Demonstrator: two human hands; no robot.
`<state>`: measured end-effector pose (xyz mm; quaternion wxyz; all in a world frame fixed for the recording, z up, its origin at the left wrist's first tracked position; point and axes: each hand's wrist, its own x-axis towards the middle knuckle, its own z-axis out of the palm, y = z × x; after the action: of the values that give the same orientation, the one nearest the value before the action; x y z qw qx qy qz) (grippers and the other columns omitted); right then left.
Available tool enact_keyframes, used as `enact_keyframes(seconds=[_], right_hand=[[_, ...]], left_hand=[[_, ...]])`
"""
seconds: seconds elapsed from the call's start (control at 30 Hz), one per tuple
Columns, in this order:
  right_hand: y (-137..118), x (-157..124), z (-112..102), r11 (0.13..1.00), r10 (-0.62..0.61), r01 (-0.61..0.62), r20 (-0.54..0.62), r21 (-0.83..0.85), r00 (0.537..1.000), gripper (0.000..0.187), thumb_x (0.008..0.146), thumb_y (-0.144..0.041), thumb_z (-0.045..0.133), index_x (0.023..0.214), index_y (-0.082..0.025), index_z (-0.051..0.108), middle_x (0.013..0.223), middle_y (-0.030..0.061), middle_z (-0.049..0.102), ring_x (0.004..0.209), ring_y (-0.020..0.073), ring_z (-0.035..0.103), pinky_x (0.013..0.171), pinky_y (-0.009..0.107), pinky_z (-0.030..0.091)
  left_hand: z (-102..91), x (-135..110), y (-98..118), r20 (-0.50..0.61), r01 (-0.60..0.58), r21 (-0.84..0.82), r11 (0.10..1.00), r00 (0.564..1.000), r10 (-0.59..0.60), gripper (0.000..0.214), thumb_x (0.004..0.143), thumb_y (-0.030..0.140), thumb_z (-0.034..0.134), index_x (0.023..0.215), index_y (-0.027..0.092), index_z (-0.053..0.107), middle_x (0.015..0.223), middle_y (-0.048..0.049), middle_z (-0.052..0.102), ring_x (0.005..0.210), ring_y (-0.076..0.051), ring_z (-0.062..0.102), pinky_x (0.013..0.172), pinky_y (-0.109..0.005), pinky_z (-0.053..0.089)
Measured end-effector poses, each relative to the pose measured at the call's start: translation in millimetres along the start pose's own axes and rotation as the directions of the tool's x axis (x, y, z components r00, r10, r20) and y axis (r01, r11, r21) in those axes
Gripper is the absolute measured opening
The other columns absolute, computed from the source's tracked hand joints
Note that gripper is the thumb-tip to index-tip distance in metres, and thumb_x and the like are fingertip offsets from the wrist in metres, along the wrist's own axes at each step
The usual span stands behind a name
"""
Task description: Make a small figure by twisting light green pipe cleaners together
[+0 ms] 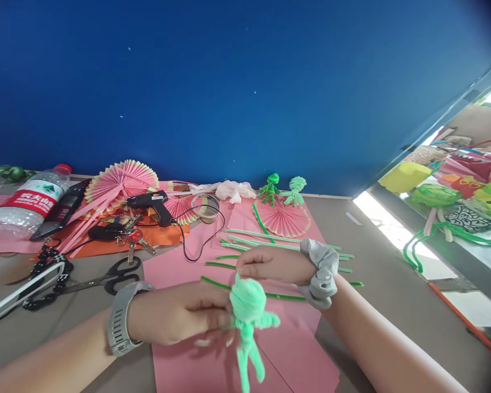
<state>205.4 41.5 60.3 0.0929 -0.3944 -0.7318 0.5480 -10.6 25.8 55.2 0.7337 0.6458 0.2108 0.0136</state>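
A mint-green pipe-cleaner doll [249,305] is held upright above the pink paper. My left hand [188,311], with a grey watch band at the wrist, is closed on the doll's arm at its left side. Just over the doll's round wrapped head, my right hand [265,263] is pinched on the pipe-cleaner end sticking up from it. Loose green pipe cleaners [286,296] lie beneath and behind my right hand. Two finished-looking dolls, one dark green [272,188] and one mint [296,191], stand at the back by the blue panel.
Pink paper sheets [188,349] cover the grey table. Scissors [117,275], keys [135,237], a glue gun [153,204] with its looping cord, a tape roll [205,207], folded paper fans [125,183] and a plastic bottle [33,199] sit at left. A blue panel [229,93] rises behind.
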Motion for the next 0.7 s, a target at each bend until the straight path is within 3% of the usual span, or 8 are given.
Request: enact_keyframes(seconds=[0.07,0.13,0.27,0.33,0.47,0.6,0.7], right_hand=[[-1.1,0.7,0.2,0.996,-0.072,0.075,0.068,-0.053,0.995,0.021,0.087,-0.02,0.044,0.079,-0.014,0.062,0.077,-0.0006,0.06,0.069,0.009,0.052,0.063,0.02,0.041],[-7.2,-1.5,3.8,0.98,-0.115,0.128,0.088,-0.153,0.989,0.022,0.089,-0.019,0.04,0.08,-0.015,0.06,0.079,-0.0006,0.06,0.069,0.0091,0.052,0.063,0.02,0.04],[-26.5,-9.9,19.7,0.91,-0.138,0.127,0.002,-0.395,0.99,0.023,0.09,-0.018,0.037,0.079,-0.016,0.058,0.077,-0.0008,0.059,0.068,0.0102,0.051,0.061,0.021,0.039],[-36.5,-14.6,29.1,0.822,-0.203,0.133,-0.066,-0.554,0.977,0.02,0.087,-0.013,0.042,0.074,-0.016,0.056,0.073,-0.0003,0.058,0.068,0.0116,0.049,0.061,0.022,0.038],[-52.9,-23.6,38.3,0.686,-0.203,-0.057,-0.265,-0.725,0.943,0.017,0.076,-0.002,0.047,0.069,-0.017,0.052,0.071,-0.0002,0.055,0.065,0.0126,0.047,0.06,0.025,0.037],[-60.5,-29.5,35.0,0.696,-0.171,-0.107,-0.308,-0.711,0.936,0.018,0.075,-0.002,0.047,0.066,-0.018,0.049,0.069,-0.0012,0.055,0.061,0.0119,0.049,0.056,0.024,0.037],[-61.1,-31.8,34.6,0.743,-0.145,-0.097,-0.301,-0.662,0.943,0.019,0.077,-0.004,0.045,0.065,-0.019,0.048,0.067,-0.0023,0.055,0.058,0.0111,0.049,0.053,0.023,0.036]], left_hand=[[4.2,6.6,-1.7,0.101,0.047,0.008,0.999,0.994,-0.048,0.03,0.087,0.036,0.04,0.081,0.017,0.062,0.057,0.0015,0.049,0.051,-0.011,0.044,0.057,-0.024,0.036],[9.6,13.6,-7.9,0.13,0.099,-0.024,0.995,0.987,-0.096,0.03,0.086,0.037,0.041,0.077,0.017,0.061,0.055,0.0019,0.049,0.05,-0.01,0.043,0.055,-0.023,0.034],[17.7,23.8,-25.3,0.117,0.186,-0.186,0.965,0.979,-0.166,0.032,0.083,0.039,0.046,0.066,0.015,0.056,0.046,0.0032,0.047,0.044,-0.009,0.036,0.048,-0.022,0.028],[18.9,25.9,-30.1,0.002,0.142,-0.316,0.938,0.989,-0.149,0.029,0.081,0.037,0.049,0.063,0.015,0.052,0.046,0.0038,0.046,0.042,-0.008,0.032,0.046,-0.022,0.024],[15.4,24.4,-25.8,-0.283,-0.051,-0.425,0.904,0.956,-0.079,0.024,0.086,0.033,0.042,0.069,0.017,0.045,0.055,0.0068,0.035,0.047,-0.007,0.023,0.048,-0.021,0.023],[11.1,19.6,-13.1,-0.499,-0.286,-0.475,0.832,0.866,0.012,0.026,0.089,0.032,0.038,0.068,0.018,0.041,0.057,0.0066,0.03,0.05,-0.008,0.02,0.052,-0.02,0.027],[11.4,16.8,-7.2,-0.606,-0.379,-0.42,0.825,0.793,0.056,0.025,0.088,0.031,0.043,0.066,0.018,0.041,0.058,0.0061,0.034,0.051,-0.007,0.025,0.053,-0.019,0.029]])
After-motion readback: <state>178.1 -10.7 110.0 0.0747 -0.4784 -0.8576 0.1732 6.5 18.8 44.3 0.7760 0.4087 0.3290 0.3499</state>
